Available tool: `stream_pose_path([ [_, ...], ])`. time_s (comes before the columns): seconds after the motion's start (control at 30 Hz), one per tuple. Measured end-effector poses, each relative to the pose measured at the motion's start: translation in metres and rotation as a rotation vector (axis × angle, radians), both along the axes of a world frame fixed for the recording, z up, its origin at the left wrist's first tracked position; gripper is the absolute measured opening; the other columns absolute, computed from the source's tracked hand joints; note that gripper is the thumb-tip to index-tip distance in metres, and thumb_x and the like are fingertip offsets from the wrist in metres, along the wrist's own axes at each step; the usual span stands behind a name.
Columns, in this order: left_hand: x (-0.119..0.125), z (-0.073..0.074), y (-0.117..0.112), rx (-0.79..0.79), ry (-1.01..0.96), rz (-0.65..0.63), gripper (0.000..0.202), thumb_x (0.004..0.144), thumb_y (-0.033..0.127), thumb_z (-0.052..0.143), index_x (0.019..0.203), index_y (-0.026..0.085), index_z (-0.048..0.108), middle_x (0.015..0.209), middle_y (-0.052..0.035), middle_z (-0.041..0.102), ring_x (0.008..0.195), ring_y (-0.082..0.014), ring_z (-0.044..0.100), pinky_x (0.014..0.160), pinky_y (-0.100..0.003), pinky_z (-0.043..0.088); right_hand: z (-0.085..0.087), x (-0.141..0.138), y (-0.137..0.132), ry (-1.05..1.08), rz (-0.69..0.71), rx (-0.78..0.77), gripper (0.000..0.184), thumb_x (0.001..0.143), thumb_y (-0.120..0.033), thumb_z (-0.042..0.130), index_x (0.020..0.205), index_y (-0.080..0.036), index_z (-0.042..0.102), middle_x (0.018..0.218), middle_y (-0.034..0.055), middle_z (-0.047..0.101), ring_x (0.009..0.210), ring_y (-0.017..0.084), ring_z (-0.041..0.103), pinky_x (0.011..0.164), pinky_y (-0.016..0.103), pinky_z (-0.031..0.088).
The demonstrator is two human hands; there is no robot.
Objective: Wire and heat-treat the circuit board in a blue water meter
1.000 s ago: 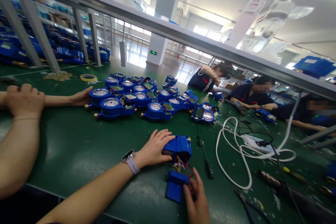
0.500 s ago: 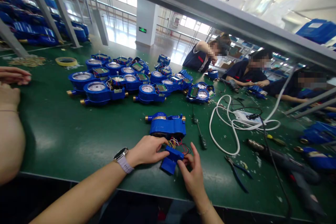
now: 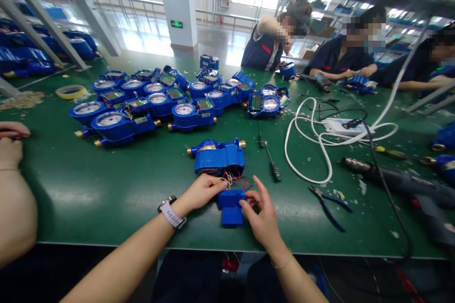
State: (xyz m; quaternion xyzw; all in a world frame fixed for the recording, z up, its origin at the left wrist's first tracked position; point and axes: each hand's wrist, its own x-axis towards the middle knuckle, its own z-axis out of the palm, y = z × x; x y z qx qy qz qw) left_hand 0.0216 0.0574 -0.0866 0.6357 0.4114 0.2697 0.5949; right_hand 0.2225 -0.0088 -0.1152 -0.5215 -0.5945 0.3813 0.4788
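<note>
A blue water meter (image 3: 218,158) with brass ends lies tipped on its side on the green bench. Thin coloured wires (image 3: 232,179) run from it to a small blue plastic housing (image 3: 231,199) whose flap hangs toward me. My left hand (image 3: 201,194), with a watch above it, pinches the wires at the housing's upper left edge; its fingertips partly cover them. On the housing's right side, my right hand (image 3: 263,215) grips the corner between thumb and bent fingers, with the index finger raised.
Several blue meters (image 3: 154,99) stand behind. To the right lie a screwdriver (image 3: 272,163), cutting pliers (image 3: 329,203), a heat gun (image 3: 398,182) and a power strip (image 3: 343,126) with white cord. Another person's arm (image 3: 14,194) rests at left; co-workers sit across. Tape (image 3: 71,92) lies back left.
The camera view has tilted. My left fingers have closed from the housing's top onto the wires. The housing has turned slightly to sit squarer to me; my right hand stays at its right side.
</note>
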Motion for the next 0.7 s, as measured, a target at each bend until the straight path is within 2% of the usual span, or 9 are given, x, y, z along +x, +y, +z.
stream_pose_path([
  [0.1, -0.001, 0.001, 0.0, 0.007, 0.01, 0.026, 0.059, 0.087, 0.064, 0.041, 0.059, 0.013, 0.054, 0.052, 0.0057, 0.032, 0.051, -0.0082, 0.025, 0.052, -0.025, 0.022, -0.001, 0.001, 0.001, -0.018, 0.001, 0.008, 0.063, 0.089, -0.027, 0.06, 0.145, -0.017, 0.034, 0.091, 0.0028, 0.063, 0.072, 0.014, 0.055, 0.071, 0.027, 0.048],
  [0.17, -0.004, 0.002, 0.0, 0.006, 0.016, 0.027, 0.059, 0.088, 0.063, 0.041, 0.064, 0.012, 0.059, 0.052, 0.0057, 0.032, 0.051, -0.0085, 0.027, 0.052, -0.024, 0.022, -0.001, 0.002, 0.001, -0.032, -0.004, 0.025, 0.063, 0.089, -0.027, 0.06, 0.145, -0.017, 0.035, 0.091, 0.0028, 0.063, 0.072, 0.014, 0.055, 0.072, 0.027, 0.048],
  [0.3, -0.01, 0.006, 0.002, -0.065, -0.047, -0.025, 0.042, 0.083, 0.053, 0.057, 0.087, 0.012, 0.066, 0.067, 0.0013, 0.054, 0.061, -0.01, 0.042, 0.059, -0.024, 0.033, -0.001, 0.001, 0.001, -0.049, -0.023, 0.035, 0.065, 0.09, -0.028, 0.059, 0.147, -0.017, 0.031, 0.091, 0.0028, 0.063, 0.073, 0.014, 0.056, 0.072, 0.028, 0.049],
  [0.4, -0.012, 0.008, 0.002, -0.103, -0.103, -0.035, 0.033, 0.077, 0.044, 0.067, 0.082, 0.012, 0.063, 0.078, -0.0014, 0.061, 0.068, -0.0114, 0.049, 0.066, -0.025, 0.038, -0.001, 0.001, 0.001, -0.068, -0.017, 0.039, 0.064, 0.091, -0.029, 0.058, 0.147, -0.017, 0.03, 0.092, 0.0035, 0.064, 0.074, 0.015, 0.057, 0.073, 0.029, 0.049],
  [0.53, -0.012, 0.008, 0.002, -0.098, -0.091, -0.004, 0.033, 0.077, 0.046, 0.065, 0.071, 0.013, 0.057, 0.066, 0.0023, 0.054, 0.061, -0.0097, 0.043, 0.061, -0.024, 0.035, -0.001, 0.001, 0.002, -0.082, 0.001, 0.055, 0.063, 0.091, -0.028, 0.058, 0.147, -0.018, 0.032, 0.092, 0.003, 0.064, 0.075, 0.015, 0.058, 0.074, 0.028, 0.048],
  [0.7, -0.013, 0.008, 0.004, -0.04, -0.002, -0.004, 0.04, 0.084, 0.05, 0.052, 0.065, 0.015, 0.051, 0.058, 0.0055, 0.042, 0.054, -0.0083, 0.035, 0.056, -0.023, 0.03, 0.0, 0.001, 0.003, -0.106, 0.011, 0.066, 0.06, 0.092, -0.028, 0.057, 0.146, -0.017, 0.033, 0.091, 0.0039, 0.065, 0.076, 0.015, 0.058, 0.073, 0.029, 0.049],
])
